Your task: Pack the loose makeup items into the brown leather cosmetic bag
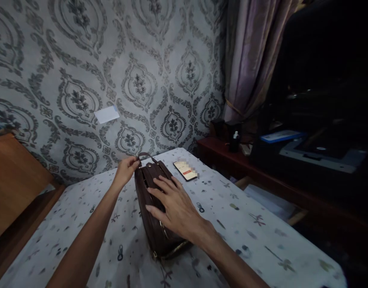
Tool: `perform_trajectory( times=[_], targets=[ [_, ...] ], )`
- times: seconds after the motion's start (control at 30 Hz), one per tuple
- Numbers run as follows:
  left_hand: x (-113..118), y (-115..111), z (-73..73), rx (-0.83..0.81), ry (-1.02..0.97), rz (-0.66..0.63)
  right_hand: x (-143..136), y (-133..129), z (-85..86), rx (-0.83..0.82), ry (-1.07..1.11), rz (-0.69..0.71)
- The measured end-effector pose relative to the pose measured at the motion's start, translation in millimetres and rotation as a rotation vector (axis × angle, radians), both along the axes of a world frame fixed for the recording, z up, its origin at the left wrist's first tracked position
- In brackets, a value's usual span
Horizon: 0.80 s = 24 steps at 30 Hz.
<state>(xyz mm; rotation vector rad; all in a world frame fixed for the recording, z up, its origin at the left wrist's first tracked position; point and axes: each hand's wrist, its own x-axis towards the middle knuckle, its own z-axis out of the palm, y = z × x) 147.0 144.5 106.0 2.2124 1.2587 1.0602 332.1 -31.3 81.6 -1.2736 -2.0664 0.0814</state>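
Observation:
A dark brown bag (150, 224) with gold-coloured zips and a carry loop at its far end lies on a white patterned cloth (231, 224). My left hand (126, 171) is at the bag's far left corner, its fingers pinched together by the base of the loop; what they grip is too small to make out. Across the top of the bag rests my right hand (174, 206), palm down, fingers spread, holding nothing. To the right of the bag's far end lies a phone (186, 171) with its screen lit.
Patterned wallpaper (138, 86) rises behind, with a white card (107, 115) on it. A wooden panel (16, 180) stands at the left. At the right are a dark red desk (222, 154), a small bottle (235, 142), an open drawer (270, 200) and a curtain (249, 56).

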Motion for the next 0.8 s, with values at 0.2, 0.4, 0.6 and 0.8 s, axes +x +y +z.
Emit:
perform_trajectory(
  times=[0.2, 0.4, 0.6, 0.8],
  targets=[
    [7.3, -19.4, -1.3, 0.069, -0.017, 0.074, -6.3, 3.0, -4.6, 0.042, 0.022, -0.045],
    [14.4, -45.6, -0.3, 0.121, -0.095, 0.069, -8.9, 4.4, -5.0, 0.068, 0.019, -0.066],
    [14.8, -57.5, -2.2, 0.1, -0.141, 0.066, -6.4, 5.1, -7.8, 0.094, 0.064, -0.045],
    [18.7, -48.0, 3.8, 0.13, -0.008, 0.043, 9.1, 5.1, -21.4, 0.237, 0.248, -0.174]
  ],
)
